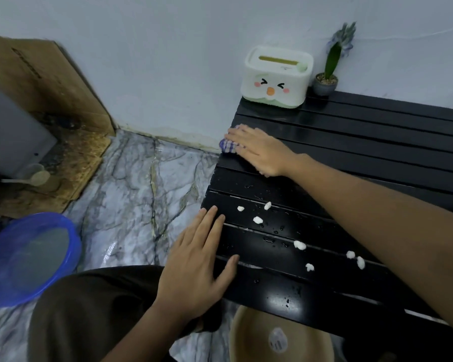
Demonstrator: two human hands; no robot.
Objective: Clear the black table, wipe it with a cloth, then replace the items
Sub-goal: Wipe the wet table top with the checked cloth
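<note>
Cloth (230, 147) under your right hand (262, 152) sits at the black table's (377, 131) left edge, fingers flat, pressing — it looks soft and limp, so bunch it in your palm. Left hand (196, 265) lies open on the table's near-left corner, steadying it.

Glossy black slatted table (351, 142), wet with droplets; checked woven cloth (229, 147) at its left edge; smooth plastic tissue box (276, 77) at the far-left corner; polished marble floor (134, 194)
</note>
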